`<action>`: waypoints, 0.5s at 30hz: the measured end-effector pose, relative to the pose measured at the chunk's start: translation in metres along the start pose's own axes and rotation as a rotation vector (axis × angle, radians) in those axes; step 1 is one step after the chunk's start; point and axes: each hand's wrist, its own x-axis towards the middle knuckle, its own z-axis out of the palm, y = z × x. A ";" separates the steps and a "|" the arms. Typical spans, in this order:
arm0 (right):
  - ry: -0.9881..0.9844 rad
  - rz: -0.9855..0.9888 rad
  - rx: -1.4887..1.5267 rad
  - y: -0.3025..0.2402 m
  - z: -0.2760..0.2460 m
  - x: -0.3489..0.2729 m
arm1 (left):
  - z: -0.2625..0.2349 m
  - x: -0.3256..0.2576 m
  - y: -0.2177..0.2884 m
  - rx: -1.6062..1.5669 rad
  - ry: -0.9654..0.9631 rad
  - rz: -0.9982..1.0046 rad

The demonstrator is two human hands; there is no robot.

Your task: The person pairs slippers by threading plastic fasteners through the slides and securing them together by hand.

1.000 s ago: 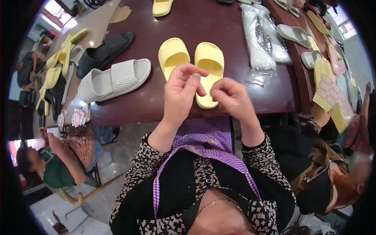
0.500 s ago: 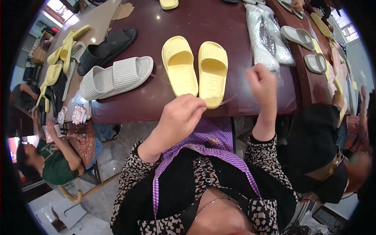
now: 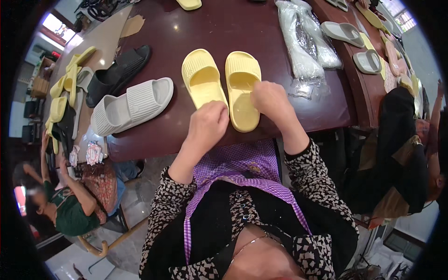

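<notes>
Two yellow slide sandals lie side by side on the dark red table, toes away from me: the left yellow slide (image 3: 203,79) and the right yellow slide (image 3: 244,109). My left hand (image 3: 208,125) is closed in a pinch over the heel end of the left slide, hiding part of it. Over the right edge of the right slide, just below its strap, my right hand (image 3: 275,103) is closed with fingers curled. What either hand pinches, if anything, is too small or hidden to make out.
To the left lie grey slides (image 3: 133,106) and black slides (image 3: 118,74), with more yellow ones (image 3: 57,109) beyond. Clear plastic bags with white contents (image 3: 303,46) lie at the right. Grey slides (image 3: 367,61) rest on the adjoining table. People sit on both sides.
My right hand has moved left and down from beside the plastic bags to the right slide. My left hand has shifted slightly left, staying closed. The view has shifted a little.
</notes>
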 end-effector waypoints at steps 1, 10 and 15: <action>0.024 0.012 0.024 0.000 0.002 0.007 | 0.002 0.006 -0.005 0.046 0.029 -0.026; 0.360 -0.106 0.274 0.001 0.034 0.001 | -0.008 -0.004 0.023 0.366 0.046 0.107; 0.415 -0.123 0.320 0.007 0.041 0.000 | 0.008 -0.013 0.029 0.391 -0.061 0.076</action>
